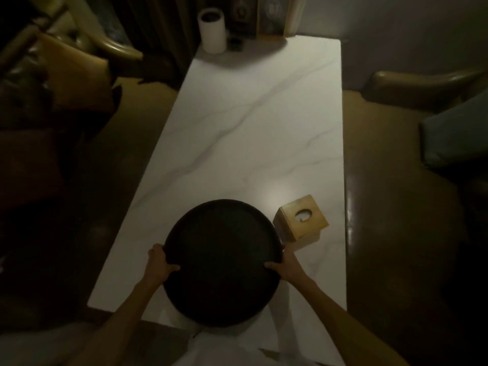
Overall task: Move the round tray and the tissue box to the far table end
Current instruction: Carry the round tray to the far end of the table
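Note:
A large round black tray (221,260) is at the near end of the long white marble table (250,133). My left hand (158,265) grips its left rim and my right hand (287,268) grips its right rim, thumbs on top. Whether the tray rests on the table or is lifted I cannot tell. A cube-shaped wooden tissue box (301,220) with a round hole on top stands on the table just right of the tray, apart from both hands.
At the far table end stand a white cylinder (212,30) and dark framed items (245,19). Armchairs flank the table at the left (66,70) and right (422,88), with a blue cushion (454,138) on the right one.

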Motion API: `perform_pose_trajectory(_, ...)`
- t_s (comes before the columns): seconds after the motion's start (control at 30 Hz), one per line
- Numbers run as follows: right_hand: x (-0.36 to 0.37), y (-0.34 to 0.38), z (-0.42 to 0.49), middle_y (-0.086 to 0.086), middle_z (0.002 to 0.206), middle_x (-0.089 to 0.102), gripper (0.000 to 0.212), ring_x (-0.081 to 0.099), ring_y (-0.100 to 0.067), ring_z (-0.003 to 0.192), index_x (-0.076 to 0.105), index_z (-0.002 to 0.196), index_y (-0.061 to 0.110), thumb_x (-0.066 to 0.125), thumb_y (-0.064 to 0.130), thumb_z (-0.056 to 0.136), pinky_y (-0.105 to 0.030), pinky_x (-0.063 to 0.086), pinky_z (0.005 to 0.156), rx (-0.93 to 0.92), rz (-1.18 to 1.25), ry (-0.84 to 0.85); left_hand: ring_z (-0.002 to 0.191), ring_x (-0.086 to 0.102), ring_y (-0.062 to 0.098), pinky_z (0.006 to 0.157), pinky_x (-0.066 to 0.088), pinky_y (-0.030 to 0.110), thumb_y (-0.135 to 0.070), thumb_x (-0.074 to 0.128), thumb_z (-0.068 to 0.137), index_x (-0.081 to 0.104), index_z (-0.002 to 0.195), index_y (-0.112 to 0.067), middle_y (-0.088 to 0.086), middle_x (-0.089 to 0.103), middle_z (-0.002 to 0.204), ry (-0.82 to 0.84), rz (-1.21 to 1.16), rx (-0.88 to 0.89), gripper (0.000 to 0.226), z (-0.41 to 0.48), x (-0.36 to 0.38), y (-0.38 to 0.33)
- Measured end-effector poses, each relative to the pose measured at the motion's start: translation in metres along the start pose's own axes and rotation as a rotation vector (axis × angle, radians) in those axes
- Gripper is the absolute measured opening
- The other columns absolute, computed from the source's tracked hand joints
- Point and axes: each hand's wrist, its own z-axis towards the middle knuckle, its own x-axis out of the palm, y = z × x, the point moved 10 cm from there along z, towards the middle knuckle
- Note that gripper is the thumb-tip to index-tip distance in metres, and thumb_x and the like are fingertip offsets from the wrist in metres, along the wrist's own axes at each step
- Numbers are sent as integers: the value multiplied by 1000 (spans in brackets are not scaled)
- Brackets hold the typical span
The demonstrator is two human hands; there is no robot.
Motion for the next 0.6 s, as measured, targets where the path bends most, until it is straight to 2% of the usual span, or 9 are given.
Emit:
perform_pose_trajectory(0.03,-7,9,0,-12,134,43,79,47,-27,125,32,133,10,81,32,76,-33,44,98,-79,-14,27,76,57,38,58,49,38,-19,87,48,42,63,-14,11,51,76,-61,-29,17,47,-16,-6,-9)
perform_pose_trajectory(0.07,-16,16,0,-12,136,42,79,46,-27,126,31,134,10,80,34,76,-36,44,101,-143,-32,44,75,58,34,58,47,32,-19,88,49,42,61,-18,6,50,74,-122,-68,21,47,-35,-11,-17)
perform_pose_trajectory(0.17,-51,35,-3,-12,132,46,76,50,-28,121,32,128,11,79,38,76,-44,49,99,-219,-53,50,93,61,7,78,48,31,-20,89,56,59,88,-7,12,57,96,-251,-98,34,45,-86,-22,-37)
perform_pose_trajectory(0.2,-63,42,-5,-10,129,49,77,53,-27,118,32,127,11,79,41,75,-40,52,94,-234,-55,46,100,58,11,85,47,35,-18,88,60,58,103,-1,19,57,110,-277,-100,28,55,-98,-25,-42)
perform_pose_trajectory(0.27,-90,60,-9,1,114,52,77,56,-21,107,34,126,14,79,46,73,-26,52,78,-284,-55,24,120,48,35,100,42,45,-16,88,66,43,128,6,26,44,134,-301,-104,-14,79,-119,-26,-56)
perform_pose_trajectory(0.33,-120,76,-12,11,100,49,72,57,-18,100,36,121,15,79,46,73,-16,46,67,-336,-82,-18,121,46,40,99,43,47,-20,88,64,38,131,6,25,42,135,-340,-134,4,87,-134,-28,-72)
perform_pose_trajectory(0.4,-145,91,-15,5,103,53,67,59,-21,98,35,115,19,80,45,72,-19,49,66,-376,-117,-31,117,50,39,90,47,44,-14,87,65,40,127,4,25,45,133,-380,-177,35,80,-145,-29,-90)
perform_pose_trajectory(0.5,-179,111,-22,-8,118,56,73,61,-25,101,36,120,16,79,48,71,-34,57,79,-405,-184,-70,107,52,33,79,45,35,-13,87,65,42,123,2,23,47,129,-434,-195,103,75,-154,-33,-118)
perform_pose_trajectory(0.6,-210,128,-31,-10,122,55,77,59,-24,103,36,124,13,79,49,72,-37,57,83,-418,-247,-106,114,52,37,86,49,42,-15,87,64,40,124,-3,22,45,132,-434,-228,153,77,-157,-33,-143)
